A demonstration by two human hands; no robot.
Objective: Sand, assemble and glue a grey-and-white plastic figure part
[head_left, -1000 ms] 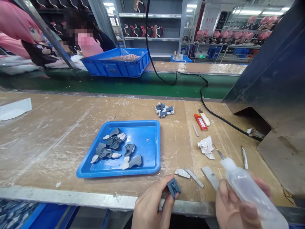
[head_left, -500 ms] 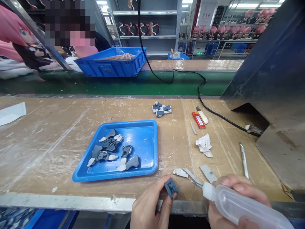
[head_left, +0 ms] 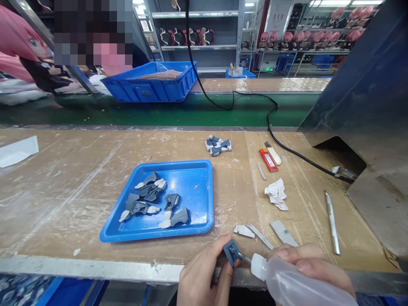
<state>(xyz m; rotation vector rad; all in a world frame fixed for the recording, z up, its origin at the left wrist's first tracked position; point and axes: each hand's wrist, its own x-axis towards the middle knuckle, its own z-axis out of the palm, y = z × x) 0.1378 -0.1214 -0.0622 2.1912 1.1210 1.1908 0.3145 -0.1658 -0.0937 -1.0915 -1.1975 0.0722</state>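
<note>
Two hands at the lower edge of the frame: left hand (head_left: 204, 278) pinches a small grey part (head_left: 232, 252) between thumb and fingers; right hand (head_left: 314, 267) grips a clear squeeze bottle (head_left: 296, 287), its metal nozzle touching the part. Blue tray (head_left: 204, 187) of similar pieces lies left of centre.

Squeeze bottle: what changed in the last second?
The right hand swung the squeeze bottle leftward and down, bringing its nozzle up to the grey part pinched in the left hand. Both grips are unchanged; the blue tray and its pieces stayed put.
</note>
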